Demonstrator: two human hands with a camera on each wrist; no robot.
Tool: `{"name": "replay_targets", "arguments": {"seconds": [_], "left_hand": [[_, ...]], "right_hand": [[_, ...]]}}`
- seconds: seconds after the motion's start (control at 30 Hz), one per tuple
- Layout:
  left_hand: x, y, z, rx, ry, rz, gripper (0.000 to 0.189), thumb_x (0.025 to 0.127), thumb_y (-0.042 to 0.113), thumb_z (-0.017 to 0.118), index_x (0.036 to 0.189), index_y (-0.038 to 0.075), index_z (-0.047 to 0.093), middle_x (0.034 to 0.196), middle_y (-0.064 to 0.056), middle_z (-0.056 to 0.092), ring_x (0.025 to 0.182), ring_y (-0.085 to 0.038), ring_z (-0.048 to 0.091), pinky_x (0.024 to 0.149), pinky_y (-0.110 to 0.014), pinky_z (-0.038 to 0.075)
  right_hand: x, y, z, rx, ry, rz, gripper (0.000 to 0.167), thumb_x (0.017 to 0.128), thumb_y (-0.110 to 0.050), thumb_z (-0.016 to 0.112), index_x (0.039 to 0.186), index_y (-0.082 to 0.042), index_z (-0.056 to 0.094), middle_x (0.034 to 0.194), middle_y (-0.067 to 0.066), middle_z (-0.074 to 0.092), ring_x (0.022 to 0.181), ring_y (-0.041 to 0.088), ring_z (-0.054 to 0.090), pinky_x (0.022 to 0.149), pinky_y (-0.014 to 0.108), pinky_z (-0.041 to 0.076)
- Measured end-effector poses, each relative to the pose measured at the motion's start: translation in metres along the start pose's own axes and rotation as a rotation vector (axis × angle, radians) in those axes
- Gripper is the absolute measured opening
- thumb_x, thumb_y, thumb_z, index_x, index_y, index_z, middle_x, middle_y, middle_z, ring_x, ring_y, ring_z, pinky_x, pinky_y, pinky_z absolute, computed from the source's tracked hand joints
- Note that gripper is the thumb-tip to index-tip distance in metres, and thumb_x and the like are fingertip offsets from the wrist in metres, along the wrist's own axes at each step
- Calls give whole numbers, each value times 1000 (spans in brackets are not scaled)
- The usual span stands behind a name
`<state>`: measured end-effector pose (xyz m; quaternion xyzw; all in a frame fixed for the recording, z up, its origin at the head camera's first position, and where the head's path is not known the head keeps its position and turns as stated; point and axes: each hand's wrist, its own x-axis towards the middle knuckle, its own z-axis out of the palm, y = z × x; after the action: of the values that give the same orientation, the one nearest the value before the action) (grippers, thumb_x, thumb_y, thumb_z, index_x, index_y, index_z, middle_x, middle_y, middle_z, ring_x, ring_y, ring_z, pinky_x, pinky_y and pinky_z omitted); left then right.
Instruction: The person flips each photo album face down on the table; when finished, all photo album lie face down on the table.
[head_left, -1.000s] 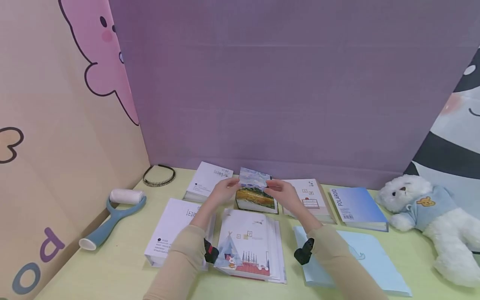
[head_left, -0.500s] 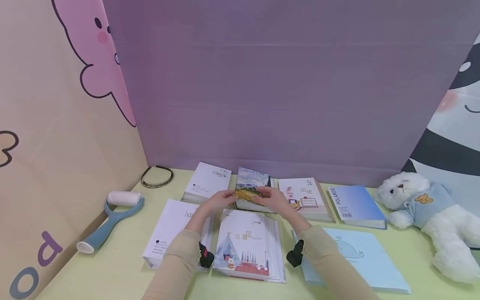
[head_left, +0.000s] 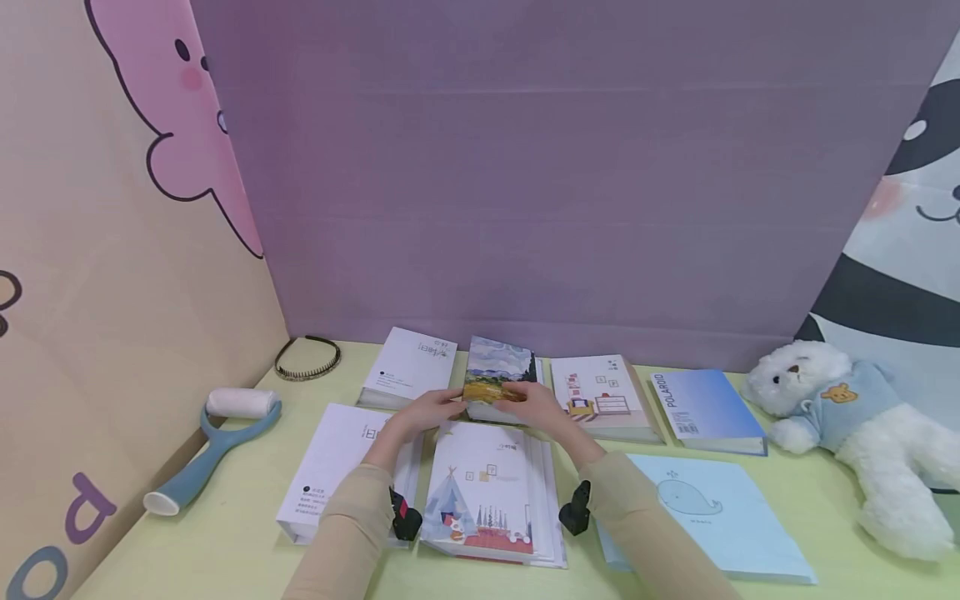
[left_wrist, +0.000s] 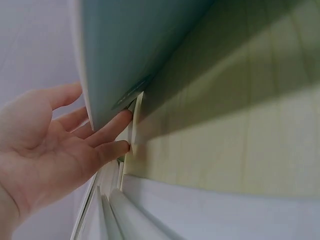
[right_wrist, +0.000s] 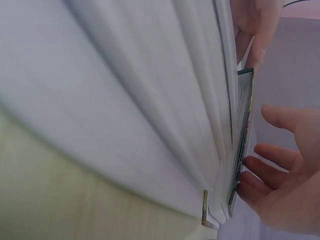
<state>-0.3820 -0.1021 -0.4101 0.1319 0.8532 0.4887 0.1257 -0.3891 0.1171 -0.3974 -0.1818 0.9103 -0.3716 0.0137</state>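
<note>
A thick book with a landscape painting on its cover point(head_left: 501, 362) lies in the back row, its white page block facing me. My left hand point(head_left: 420, 414) is at its near left corner, fingertips right at the edge. In the left wrist view the left hand's point(left_wrist: 55, 155) fingers are extended, with a blue-grey cover point(left_wrist: 125, 55) hanging across in front. At the near right side, my right hand point(head_left: 542, 407) lays its fingers over the cover's lower edge. The right wrist view has the right hand point(right_wrist: 295, 185) loosely spread, fingertips against the painted book's edge point(right_wrist: 243, 120).
A white book with a tent drawing point(head_left: 480, 492) lies just in front, between my forearms. Other white books point(head_left: 412, 362) flank it, with a blue POLAROID album point(head_left: 708, 404) and a whale-print book point(head_left: 720, 517) rightward. A lint roller point(head_left: 213, 450), headband point(head_left: 307, 358) and teddy bear point(head_left: 862, 433) lie at the sides.
Both hands have come down from the painted book's upper sides to its near corners, uncovering more of the painting. The head view has shifted slightly.
</note>
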Motion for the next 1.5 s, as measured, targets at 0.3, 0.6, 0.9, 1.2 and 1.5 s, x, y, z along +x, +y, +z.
{"name": "replay_targets", "arguments": {"seconds": [0.3,0.6,0.9,1.2,1.5], "left_hand": [[1,-5,-1,3,-55,34,59,96,34,51,146,7,33,138,-20,47,128,-33,45,106,-46,37],[-1,3,1,-2,-17,9,53,98,25,49,143,-1,35,144,-21,40,135,-34,35,111,-45,30],[0,5,3,-61,-10,-29,49,99,18,45,143,0,34,147,-18,36,137,-34,31,113,-47,27],[6,6,3,-51,54,-22,42,99,15,43,138,-1,43,141,-18,46,129,-34,44,109,-45,33],[7,4,4,-143,119,78,37,99,9,43,132,-6,47,133,-24,51,116,-35,56,102,-42,43]], "right_hand": [[4,1,12,-29,61,-11,49,85,-26,69,125,1,58,128,16,52,118,34,50,98,46,44],[5,-11,16,-165,94,-7,51,82,-28,72,124,-3,58,118,15,62,106,31,59,87,45,50],[6,-8,14,-265,140,-23,46,80,-27,74,119,-5,63,114,13,65,101,29,61,85,43,50],[9,-8,8,-286,145,-141,35,79,-17,75,109,0,68,95,11,68,81,20,62,70,35,52],[8,-5,3,-167,119,-134,36,81,-17,72,113,-1,67,100,10,69,81,16,61,70,32,52]]}}
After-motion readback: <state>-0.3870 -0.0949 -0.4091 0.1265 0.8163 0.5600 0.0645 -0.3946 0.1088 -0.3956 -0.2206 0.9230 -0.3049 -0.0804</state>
